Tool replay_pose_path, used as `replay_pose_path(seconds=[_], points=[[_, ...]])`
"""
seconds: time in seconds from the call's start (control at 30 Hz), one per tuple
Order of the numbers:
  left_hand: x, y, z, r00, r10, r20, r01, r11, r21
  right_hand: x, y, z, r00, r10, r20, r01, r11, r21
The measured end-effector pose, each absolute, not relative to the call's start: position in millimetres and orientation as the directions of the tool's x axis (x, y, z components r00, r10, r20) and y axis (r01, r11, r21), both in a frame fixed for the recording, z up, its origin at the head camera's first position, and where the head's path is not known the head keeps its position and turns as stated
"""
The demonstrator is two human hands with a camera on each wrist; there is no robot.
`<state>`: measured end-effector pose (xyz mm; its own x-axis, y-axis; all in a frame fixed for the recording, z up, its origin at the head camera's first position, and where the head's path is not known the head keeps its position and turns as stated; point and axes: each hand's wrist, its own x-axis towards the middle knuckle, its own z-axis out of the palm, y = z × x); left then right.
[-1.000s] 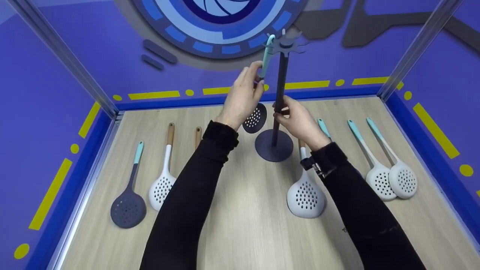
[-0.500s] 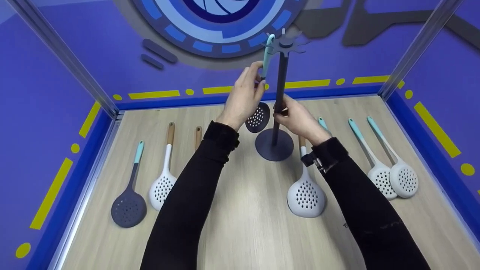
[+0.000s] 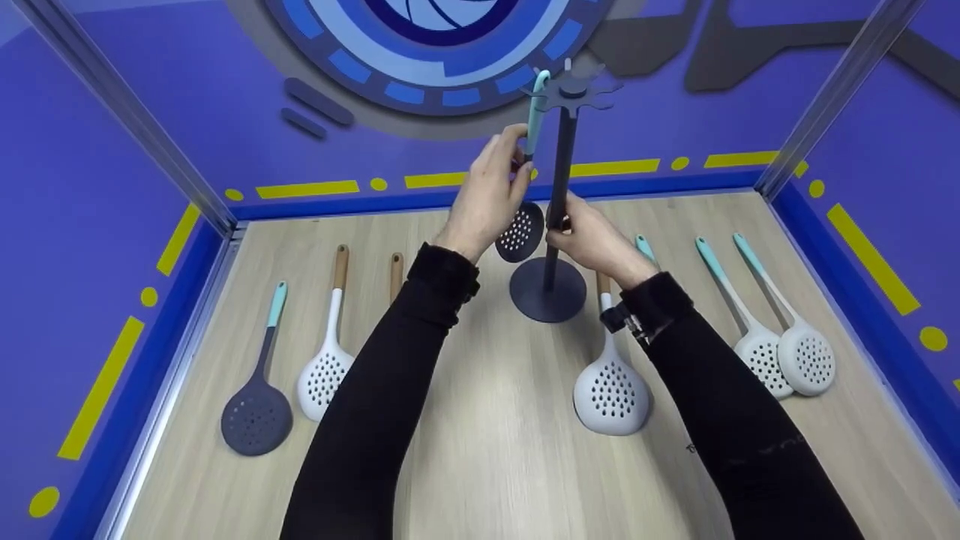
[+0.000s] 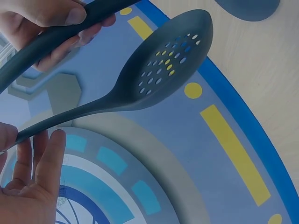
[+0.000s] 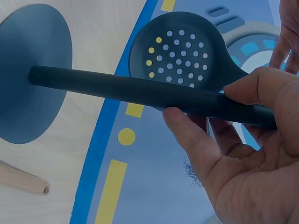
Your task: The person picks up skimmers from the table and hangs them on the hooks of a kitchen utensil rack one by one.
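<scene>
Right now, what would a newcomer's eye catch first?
Probably the dark utensil stand, toward the back of the tabletop, its pole gripped by the right hand. Just left of it, the left hand holds a mint-handled dark skimmer. Behind, a big blue ring design marks the back wall.

- The desk (image 3: 495, 457) is pale wood-grain.
- Centre: a dark stand (image 3: 561, 176) rests on its round base (image 3: 540, 296).
- Left: dark skimmer (image 3: 257, 416), white skimmer (image 3: 324, 375), part-hidden wooden handle (image 3: 397, 274).
- Right: grey skimmer (image 3: 613, 394), part-hidden turquoise handle (image 3: 645, 247), two overlapping pale skimmers (image 3: 806, 360).
</scene>
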<state>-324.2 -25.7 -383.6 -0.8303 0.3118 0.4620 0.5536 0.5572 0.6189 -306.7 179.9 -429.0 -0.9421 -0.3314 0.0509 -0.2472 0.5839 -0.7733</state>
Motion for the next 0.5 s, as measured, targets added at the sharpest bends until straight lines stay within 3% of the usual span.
replay_pose_path(seconds=[0.5], points=[[-321.8,-27.3,-388.2,-0.832,0.34,0.439,0.553,0.572,0.606,-303.3,181.0,-430.1,-0.941,-0.333,0.057,-0.249,0.569,-0.784]])
